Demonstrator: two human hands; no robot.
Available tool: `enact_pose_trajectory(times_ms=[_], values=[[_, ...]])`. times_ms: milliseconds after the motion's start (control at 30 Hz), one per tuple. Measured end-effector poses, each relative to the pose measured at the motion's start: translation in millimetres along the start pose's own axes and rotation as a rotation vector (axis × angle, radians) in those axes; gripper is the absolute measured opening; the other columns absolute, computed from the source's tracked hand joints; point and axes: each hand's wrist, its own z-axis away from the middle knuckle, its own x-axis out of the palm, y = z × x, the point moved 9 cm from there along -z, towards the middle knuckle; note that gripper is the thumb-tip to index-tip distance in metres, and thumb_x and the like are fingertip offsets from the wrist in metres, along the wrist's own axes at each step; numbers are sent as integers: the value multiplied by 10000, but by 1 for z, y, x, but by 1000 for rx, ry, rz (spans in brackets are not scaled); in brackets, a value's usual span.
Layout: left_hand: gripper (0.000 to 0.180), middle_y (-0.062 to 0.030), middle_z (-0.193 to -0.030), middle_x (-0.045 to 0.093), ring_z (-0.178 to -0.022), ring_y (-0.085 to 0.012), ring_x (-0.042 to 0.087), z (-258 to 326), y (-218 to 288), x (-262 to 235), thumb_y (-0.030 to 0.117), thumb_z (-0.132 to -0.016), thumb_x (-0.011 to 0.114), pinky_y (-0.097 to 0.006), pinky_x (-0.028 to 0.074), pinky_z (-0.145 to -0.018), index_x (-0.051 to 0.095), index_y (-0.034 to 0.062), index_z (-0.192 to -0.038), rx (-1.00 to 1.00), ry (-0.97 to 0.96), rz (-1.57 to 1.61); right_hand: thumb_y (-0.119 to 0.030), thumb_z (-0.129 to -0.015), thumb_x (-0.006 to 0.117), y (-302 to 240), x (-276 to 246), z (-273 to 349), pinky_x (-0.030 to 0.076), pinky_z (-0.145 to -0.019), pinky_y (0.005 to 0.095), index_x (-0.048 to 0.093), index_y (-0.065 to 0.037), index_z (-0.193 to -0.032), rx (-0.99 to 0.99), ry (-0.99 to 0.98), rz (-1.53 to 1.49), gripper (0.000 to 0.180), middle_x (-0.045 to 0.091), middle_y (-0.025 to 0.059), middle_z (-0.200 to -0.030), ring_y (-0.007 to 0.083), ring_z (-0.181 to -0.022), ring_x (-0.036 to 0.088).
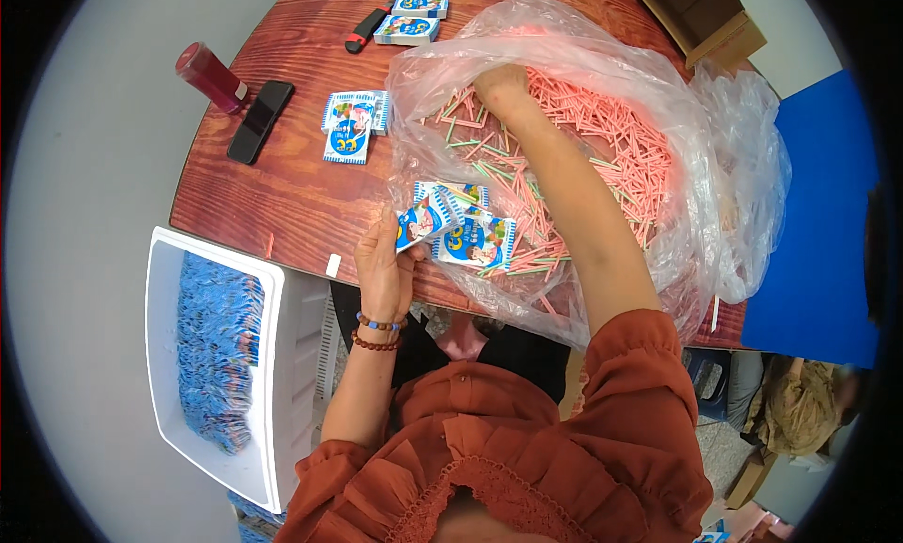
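Left hand point(384, 265) pinches a small blue-white packet point(420, 220) at the worktop point(282, 195) edge. Right hand point(501, 85), arm extended, reaches into the plastic bag point(602, 63) among pink sticks point(621, 148); its grip cannot be made out.

1. Bare tabletop point(282, 195) between the phone point(260, 121) and packet pile point(354, 125) – room to pass.
2. The plastic bag point(658, 148) of straws blocks the right half – white bin point(282, 355) crowds the near-left edge.
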Motion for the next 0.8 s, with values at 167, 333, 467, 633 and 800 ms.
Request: enact_pose_trajectory(times_ms=[167,333,467,633,800], values=[[297,-34,-780,650,-607,-89,538,6,6,-2,267,-996,508,-231,453,-554,639,36,-865,21,-27,-24,-156,-847,480,10,8,1,519,-800,449,706,-42,-971,-59,114,-65,282,674,181,-1033,329,-953,657],[299,-46,-845,660,-649,-95,518,6,4,-2,280,-985,529,-233,428,-593,643,7,-939,20,-49,-5,-111,-833,495,33,24,3,512,-787,459,682,-1,-925,-217,147,-84,235,665,219,-1002,369,-912,646],[289,-45,-857,658,-650,-94,517,7,5,-6,274,-980,539,-234,429,-587,643,8,-933,17,-50,-4,-121,-910,494,32,16,12,517,-720,398,626,22,-974,-221,-33,-361,205,666,167,-892,286,-803,647],[278,-36,-798,662,-623,-87,549,4,-7,-2,262,-991,519,-227,454,-562,651,29,-915,-8,-62,11,-133,-986,461,61,24,50,501,-621,269,581,29,-1078,200,-264,-1308,222,614,78,-817,146,-737,600],[250,-34,-853,667,-649,-86,557,2,-13,7,241,-991,520,-224,452,-563,644,29,-945,-26,-52,16,-148,-996,471,66,21,83,563,-693,312,573,42,-1014,270,-363,-1740,216,612,81,-881,163,-757,602]])
